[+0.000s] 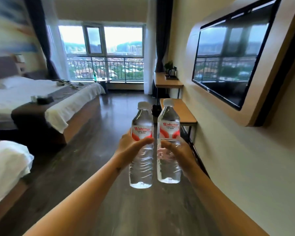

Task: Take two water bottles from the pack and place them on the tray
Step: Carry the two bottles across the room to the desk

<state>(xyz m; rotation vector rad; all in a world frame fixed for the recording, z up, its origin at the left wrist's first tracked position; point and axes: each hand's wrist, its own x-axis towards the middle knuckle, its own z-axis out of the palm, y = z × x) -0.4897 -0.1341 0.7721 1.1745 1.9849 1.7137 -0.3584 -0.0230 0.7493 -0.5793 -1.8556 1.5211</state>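
Each hand's grip is closed around 1 Wahaha bottle: left hand [131,148] on the left bottle [141,133], right hand [179,154] on the right bottle [169,132]. Both are held upright, ready for setting down (likely on the far counter [169,82]).

The two clear, glossy plastic water bottles [141,147] [169,143] have ribbed lower walls and smooth red-and-white labels, the dark wooden floor [95,167] shines, and the white cloth bed cover [20,99] looks matt.
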